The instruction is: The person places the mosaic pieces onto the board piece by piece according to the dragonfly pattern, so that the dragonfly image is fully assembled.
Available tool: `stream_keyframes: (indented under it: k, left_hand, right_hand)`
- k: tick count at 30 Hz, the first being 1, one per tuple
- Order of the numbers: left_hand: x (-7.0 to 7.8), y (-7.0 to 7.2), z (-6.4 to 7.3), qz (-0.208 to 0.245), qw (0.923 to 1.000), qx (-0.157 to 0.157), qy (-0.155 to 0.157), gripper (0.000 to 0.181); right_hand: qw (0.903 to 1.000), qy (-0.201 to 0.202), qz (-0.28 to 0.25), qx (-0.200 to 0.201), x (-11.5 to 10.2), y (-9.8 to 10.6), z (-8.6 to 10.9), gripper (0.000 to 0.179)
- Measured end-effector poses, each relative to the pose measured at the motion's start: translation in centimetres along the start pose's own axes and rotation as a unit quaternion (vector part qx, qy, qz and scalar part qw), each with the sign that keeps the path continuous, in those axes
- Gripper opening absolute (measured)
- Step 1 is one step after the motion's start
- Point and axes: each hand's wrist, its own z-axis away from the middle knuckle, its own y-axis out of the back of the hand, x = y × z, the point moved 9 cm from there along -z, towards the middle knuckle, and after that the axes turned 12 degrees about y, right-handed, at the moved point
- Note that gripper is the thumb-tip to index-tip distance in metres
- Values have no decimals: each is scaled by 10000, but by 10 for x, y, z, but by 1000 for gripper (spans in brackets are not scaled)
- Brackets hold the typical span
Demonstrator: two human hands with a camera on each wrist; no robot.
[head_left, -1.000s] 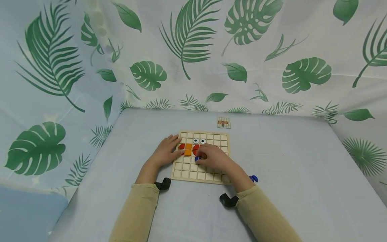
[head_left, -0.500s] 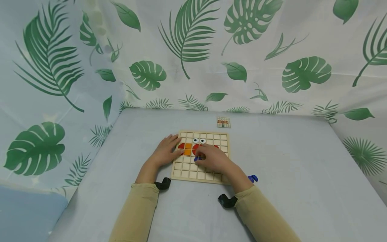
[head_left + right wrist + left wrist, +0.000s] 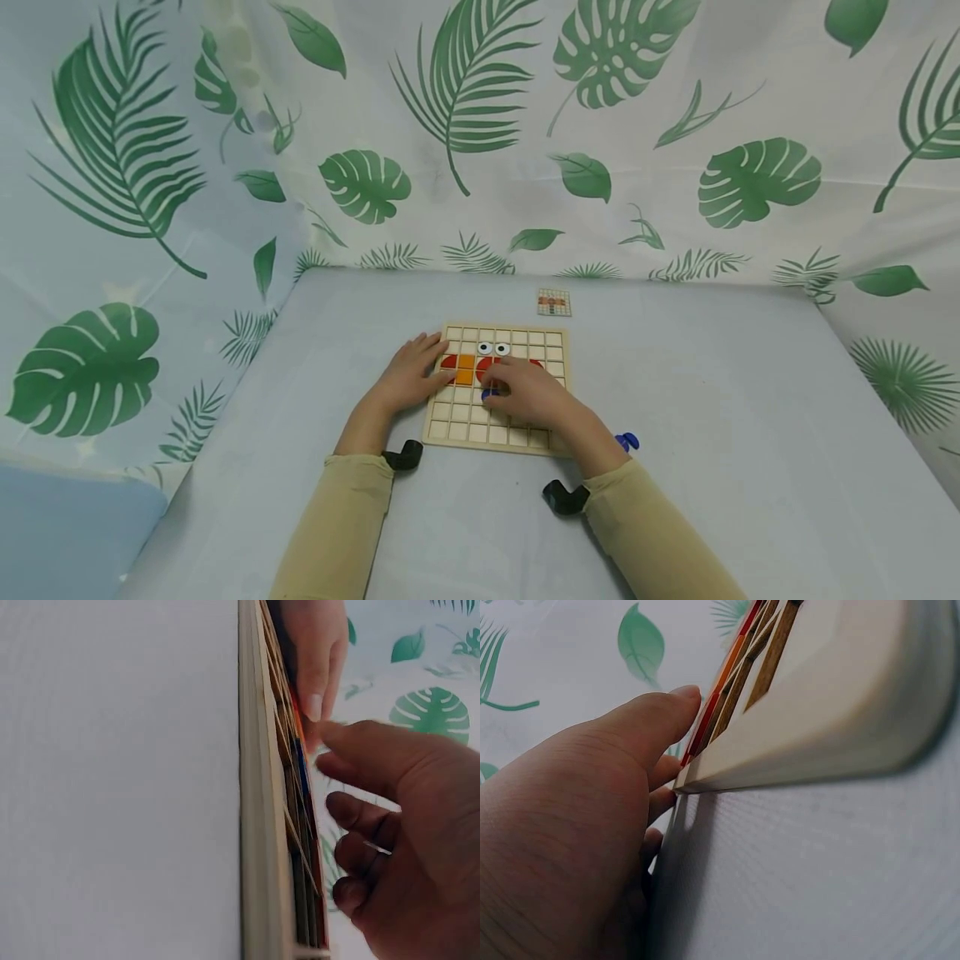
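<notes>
A square wooden grid board [image 3: 450, 437] lies on the table, with red and orange pieces [image 3: 466, 369] and two eye pieces [image 3: 493, 348] in its cells. My left hand [image 3: 411, 375] rests at the board's left edge, fingers extended and thumb reaching over the rim. In the left wrist view the thumb tip is right by the board's frame [image 3: 780, 761]. My right hand [image 3: 534, 392] is over the middle of the board, its thumb and index finger pinching a small blue piece [image 3: 489, 395] at a cell below the red ones. The right hand's other fingers are curled and hide several cells.
Beyond the board lies a small pattern card [image 3: 554, 302]. More blue pieces [image 3: 628, 442] sit on the table right of my right wrist, partly hidden by it. Black wrist cameras [image 3: 407, 456] stick out from both sleeves. A leaf-print curtain [image 3: 525, 200] closes off the back.
Both hands stay almost in place. The right fingers shift very slightly at the blue piece, which sits a little more under the fingertips than before.
</notes>
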Motion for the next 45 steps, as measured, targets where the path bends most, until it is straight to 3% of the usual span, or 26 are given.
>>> stream_keyframes:
  k: [6, 10, 16, 23, 28, 33, 39, 45]
  left_hand:
    - [1, 0, 1, 72, 10000, 29, -59, 68]
    - [2, 0, 2, 133, 9998, 106, -115, 68]
    - [0, -1, 0, 40, 9999, 110, -88, 68]
    - [2, 1, 0, -14, 9999, 78, -72, 68]
    - [1, 0, 0, 15, 10000, 81, -42, 68]
    - [1, 0, 0, 67, 9999, 105, -65, 68]
    - [0, 0, 0, 80, 9999, 106, -59, 69]
    - [1, 0, 1, 138, 9999, 52, -2, 69]
  right_hand:
    - [9995, 109, -28, 303, 2, 24, 10, 14]
    - [9991, -111, -120, 399, 17, 43, 26, 14]
    - [9972, -500, -267, 482, 50, 68, 66, 12]
    - [9977, -378, -162, 536, 82, 85, 116, 14]
    - [9979, -253, -406, 425, 97, 84, 145, 16]
    - [9971, -212, -735, 28, 107, 72, 165, 22]
    - [9971, 280, -618, -358, 106, 61, 172, 24]
    - [9969, 405, -461, -501, 106, 54, 174, 27]
